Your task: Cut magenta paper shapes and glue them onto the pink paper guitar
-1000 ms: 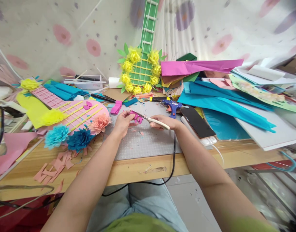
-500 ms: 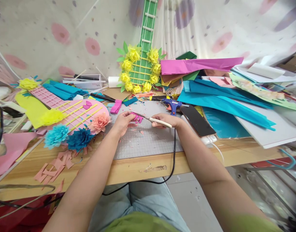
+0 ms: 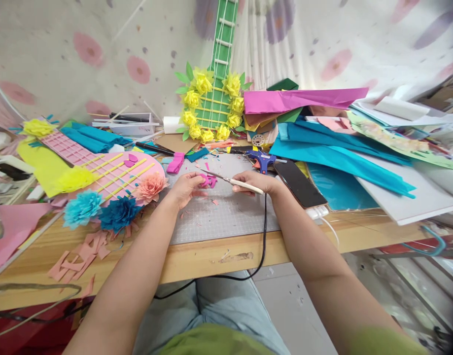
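Between the thumb and fingers of my left hand (image 3: 188, 189) is a small piece of magenta paper (image 3: 204, 181). My right hand (image 3: 253, 182) is closed round the cream handles of a pair of scissors (image 3: 244, 186), whose blades point left toward that paper. Some magenta scraps (image 3: 212, 182) lie on the grey cutting mat (image 3: 226, 222) under the blade tips. A folded magenta strip (image 3: 175, 162) rests further back on the mat, beyond my left hand.
A pink paper guitar (image 3: 119, 172) with paper flowers lies at left. Behind the mat stands a green guitar (image 3: 213, 106) ringed with yellow flowers. A blue glue gun (image 3: 261, 160), a phone (image 3: 300, 185) and blue paper sheets (image 3: 337, 148) crowd the right. A black cable (image 3: 263, 241) hangs over the table edge.
The scissor blades have drawn slightly away from the magenta paper, and their tips now show apart from it. My left hand keeps its pinch. The whole view has shifted a little.
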Demonstrator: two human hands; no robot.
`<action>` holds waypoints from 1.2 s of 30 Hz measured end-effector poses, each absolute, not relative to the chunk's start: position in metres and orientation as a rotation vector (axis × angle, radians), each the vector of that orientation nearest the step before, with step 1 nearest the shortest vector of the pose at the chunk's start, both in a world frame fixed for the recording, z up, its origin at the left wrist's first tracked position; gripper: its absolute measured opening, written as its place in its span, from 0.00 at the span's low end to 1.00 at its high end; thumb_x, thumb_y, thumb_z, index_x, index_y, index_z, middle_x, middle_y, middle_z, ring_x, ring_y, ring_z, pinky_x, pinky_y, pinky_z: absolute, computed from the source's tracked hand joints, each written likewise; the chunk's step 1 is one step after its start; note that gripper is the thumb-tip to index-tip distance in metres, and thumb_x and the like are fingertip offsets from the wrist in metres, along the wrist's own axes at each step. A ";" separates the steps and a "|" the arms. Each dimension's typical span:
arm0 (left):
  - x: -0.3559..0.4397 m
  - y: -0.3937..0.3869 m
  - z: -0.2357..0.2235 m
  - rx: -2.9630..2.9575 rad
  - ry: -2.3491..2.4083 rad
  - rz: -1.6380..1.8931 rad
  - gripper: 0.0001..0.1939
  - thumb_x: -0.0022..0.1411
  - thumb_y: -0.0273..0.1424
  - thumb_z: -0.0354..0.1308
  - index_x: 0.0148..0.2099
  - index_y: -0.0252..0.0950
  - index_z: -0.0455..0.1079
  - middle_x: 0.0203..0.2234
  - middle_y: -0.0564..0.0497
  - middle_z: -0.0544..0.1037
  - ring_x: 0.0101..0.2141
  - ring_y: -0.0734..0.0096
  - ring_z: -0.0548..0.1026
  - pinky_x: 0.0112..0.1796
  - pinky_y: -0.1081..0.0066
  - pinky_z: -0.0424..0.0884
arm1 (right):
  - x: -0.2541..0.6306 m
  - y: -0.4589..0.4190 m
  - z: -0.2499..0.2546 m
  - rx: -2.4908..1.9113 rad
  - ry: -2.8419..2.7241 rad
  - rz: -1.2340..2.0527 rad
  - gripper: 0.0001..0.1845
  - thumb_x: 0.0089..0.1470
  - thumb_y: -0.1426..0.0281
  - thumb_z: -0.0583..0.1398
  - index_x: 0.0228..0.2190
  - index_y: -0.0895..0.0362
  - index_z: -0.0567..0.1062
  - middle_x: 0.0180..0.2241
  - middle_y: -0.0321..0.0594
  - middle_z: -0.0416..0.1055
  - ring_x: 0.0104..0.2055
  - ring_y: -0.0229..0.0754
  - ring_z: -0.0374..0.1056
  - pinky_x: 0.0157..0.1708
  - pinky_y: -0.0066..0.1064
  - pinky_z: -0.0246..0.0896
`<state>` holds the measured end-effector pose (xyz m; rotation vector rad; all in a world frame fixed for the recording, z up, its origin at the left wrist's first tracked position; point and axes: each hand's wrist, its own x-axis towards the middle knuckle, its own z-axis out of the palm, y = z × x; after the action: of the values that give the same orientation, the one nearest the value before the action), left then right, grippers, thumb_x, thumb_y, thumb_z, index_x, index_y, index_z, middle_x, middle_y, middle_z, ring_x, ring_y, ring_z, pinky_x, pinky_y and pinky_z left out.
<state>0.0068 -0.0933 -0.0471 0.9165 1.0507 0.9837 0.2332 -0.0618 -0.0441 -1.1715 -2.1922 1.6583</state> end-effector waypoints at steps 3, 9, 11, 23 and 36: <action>0.007 -0.092 -0.051 0.935 1.041 1.027 0.06 0.42 0.27 0.61 0.26 0.32 0.68 0.22 0.52 0.72 0.25 0.75 0.70 0.22 0.75 0.69 | 0.230 -0.064 -0.043 -1.142 -2.049 1.639 0.20 0.40 0.56 0.62 0.21 0.58 0.61 0.10 0.26 0.57 0.11 0.26 0.51 0.12 0.20 0.42; 0.015 -0.089 -0.061 1.072 0.972 1.203 0.11 0.39 0.31 0.65 0.28 0.34 0.70 0.27 0.52 0.73 0.30 0.73 0.72 0.32 0.70 0.70 | 0.199 -0.069 -0.052 -1.085 -1.361 1.780 0.18 0.46 0.56 0.58 0.25 0.59 0.64 0.16 0.33 0.65 0.17 0.31 0.63 0.17 0.22 0.56; 0.017 -0.088 -0.064 1.178 0.971 1.275 0.09 0.39 0.31 0.65 0.27 0.34 0.71 0.29 0.52 0.72 0.35 0.71 0.71 0.36 0.70 0.69 | 0.188 -0.072 -0.056 -1.017 -1.219 1.957 0.16 0.47 0.58 0.58 0.26 0.59 0.65 0.20 0.36 0.68 0.22 0.34 0.66 0.23 0.25 0.63; 0.016 -0.089 -0.065 1.411 0.897 1.249 0.06 0.41 0.28 0.64 0.27 0.35 0.72 0.37 0.49 0.65 0.46 0.67 0.65 0.42 0.70 0.66 | 0.180 -0.074 -0.065 -0.663 -1.100 2.310 0.08 0.46 0.69 0.60 0.27 0.61 0.67 0.22 0.37 0.70 0.23 0.34 0.66 0.29 0.31 0.64; 0.031 -0.092 -0.069 0.806 0.940 1.223 0.11 0.45 0.32 0.60 0.32 0.33 0.65 0.27 0.53 0.71 0.30 0.76 0.71 0.36 0.70 0.68 | 0.168 -0.071 -0.071 -1.062 -1.064 1.431 0.24 0.30 0.64 0.66 0.27 0.56 0.60 0.21 0.28 0.61 0.22 0.31 0.61 0.23 0.26 0.56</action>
<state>0.0309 -0.0918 -0.0692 0.8057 0.9399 1.2234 0.1683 -0.0714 -0.0714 -1.0623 -1.0637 1.4309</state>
